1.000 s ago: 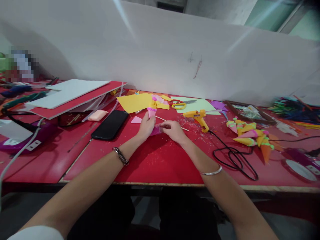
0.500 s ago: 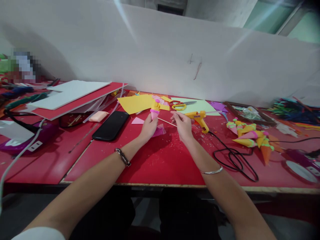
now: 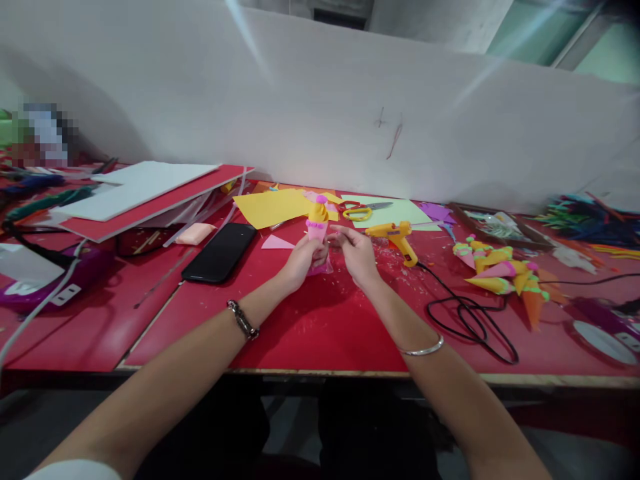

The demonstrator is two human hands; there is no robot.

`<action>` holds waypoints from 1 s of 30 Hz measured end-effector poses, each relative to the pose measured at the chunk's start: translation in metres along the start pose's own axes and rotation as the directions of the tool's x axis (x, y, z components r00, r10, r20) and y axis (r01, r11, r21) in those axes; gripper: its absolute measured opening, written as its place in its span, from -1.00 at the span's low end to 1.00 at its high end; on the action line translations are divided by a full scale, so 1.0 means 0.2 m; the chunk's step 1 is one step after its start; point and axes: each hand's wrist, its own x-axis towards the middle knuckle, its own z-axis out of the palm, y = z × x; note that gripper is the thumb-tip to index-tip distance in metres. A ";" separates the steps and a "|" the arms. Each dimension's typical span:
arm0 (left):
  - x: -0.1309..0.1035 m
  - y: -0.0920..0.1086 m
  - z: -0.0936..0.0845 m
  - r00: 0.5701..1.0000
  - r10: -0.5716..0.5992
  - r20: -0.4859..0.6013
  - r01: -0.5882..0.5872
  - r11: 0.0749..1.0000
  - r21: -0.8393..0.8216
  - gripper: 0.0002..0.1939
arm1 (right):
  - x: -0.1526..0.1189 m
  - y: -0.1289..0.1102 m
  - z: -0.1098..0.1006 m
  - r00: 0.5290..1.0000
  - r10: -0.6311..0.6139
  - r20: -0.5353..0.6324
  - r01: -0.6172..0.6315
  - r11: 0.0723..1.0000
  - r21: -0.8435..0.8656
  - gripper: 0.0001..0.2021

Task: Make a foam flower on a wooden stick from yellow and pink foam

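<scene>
From my remote view, the pink cone [image 3: 317, 219] is upright in the left hand [image 3: 299, 260], rising above its knuckles with its long axis close to vertical. My left hand is closed around the lower part. The right hand [image 3: 359, 257] is just to the right, its fingers bent and partly drawn together beside the cone; I can't tell whether they touch it or pinch anything. The left is the nearer hand, as it has the grip. The cone has a yellow top, a bright pink band at its rim and a pink ball [image 3: 321, 199] at its tip. Beyond the right hand, a yellow glue gun [image 3: 397, 238] lies on the red tabletop [image 3: 315, 327].
</scene>
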 end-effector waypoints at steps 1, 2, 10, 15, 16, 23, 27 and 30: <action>0.00 0.00 0.00 1.000 0.000 -0.007 0.000 1.000 -0.016 -0.85 | 0.00 0.00 0.00 1.000 0.024 0.003 -0.024 0.999 0.041 -0.78; 0.01 0.00 -0.01 1.000 -0.002 -0.011 0.002 1.000 -0.030 -0.85 | 0.00 -0.01 0.01 0.999 0.041 0.008 -0.042 0.997 0.070 -0.79; 0.00 0.01 -0.01 0.998 -0.051 0.036 0.055 0.992 -0.117 -0.91 | -0.01 -0.03 0.00 0.999 -0.028 -0.023 0.028 0.999 0.026 -0.89; 0.01 0.00 -0.02 0.998 -0.056 0.035 0.061 0.985 -0.161 -0.92 | -0.01 -0.04 -0.01 0.997 -0.074 0.005 0.074 0.997 -0.018 -0.82; 0.01 0.00 -0.02 0.998 -0.062 0.029 0.066 0.984 -0.167 -0.92 | -0.01 -0.04 -0.01 0.996 -0.086 -0.002 0.086 0.996 -0.032 -0.81; 0.00 0.02 -0.02 0.985 -0.141 0.101 0.159 0.967 -0.198 -0.93 | -0.01 -0.03 0.00 0.988 -0.153 -0.024 0.152 0.987 -0.041 -0.79; 0.00 0.02 -0.02 0.956 -0.215 0.201 0.254 0.947 -0.196 -0.93 | -0.01 -0.06 -0.02 0.991 -0.112 -0.079 0.109 0.993 -0.042 -0.80; 0.00 0.02 -0.02 0.933 -0.222 0.283 0.282 0.940 -0.194 -0.93 | -0.02 -0.09 -0.05 0.969 -0.174 -0.176 0.149 0.978 -0.149 -0.77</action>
